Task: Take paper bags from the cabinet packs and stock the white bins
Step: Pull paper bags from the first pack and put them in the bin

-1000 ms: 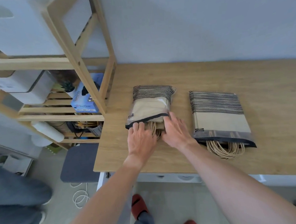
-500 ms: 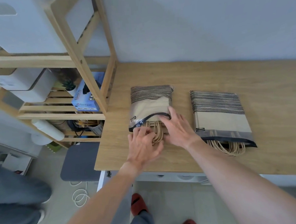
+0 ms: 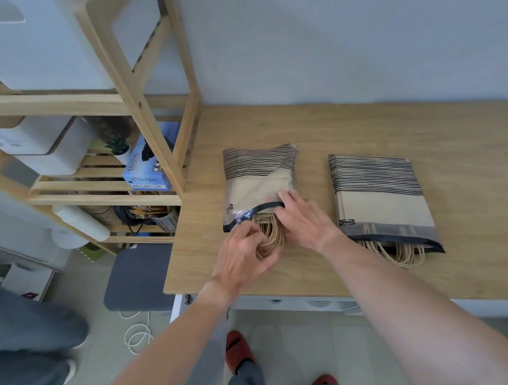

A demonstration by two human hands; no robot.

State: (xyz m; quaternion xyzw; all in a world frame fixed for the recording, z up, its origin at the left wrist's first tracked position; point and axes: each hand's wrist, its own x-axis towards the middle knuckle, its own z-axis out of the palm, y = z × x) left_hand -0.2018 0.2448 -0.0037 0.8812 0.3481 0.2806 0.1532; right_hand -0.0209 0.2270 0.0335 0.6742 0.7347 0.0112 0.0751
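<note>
Two plastic packs of striped brown paper bags lie flat on the wooden tabletop (image 3: 362, 124). The left pack (image 3: 257, 177) has its open end toward me, with twine handles (image 3: 272, 236) spilling out. My left hand (image 3: 242, 256) curls its fingers round those handles at the pack's mouth. My right hand (image 3: 302, 219) lies flat on the pack's near right corner, fingers straight, pressing it down. The right pack (image 3: 376, 189) lies untouched, its handles sticking out at the near end. White bins (image 3: 35, 51) stand on the wooden shelf unit at the left.
The wooden shelf unit (image 3: 137, 89) stands against the table's left edge, holding a blue glove box (image 3: 147, 166), a small plant and a metal cup. A grey stool (image 3: 138, 278) sits below. Another person's leg (image 3: 26, 343) is at the lower left. Cable loops lie on the floor.
My left hand has moved off the pack's edge and closed round the twine handles, pulling them toward me. My right hand stays pressed on the left pack.
</note>
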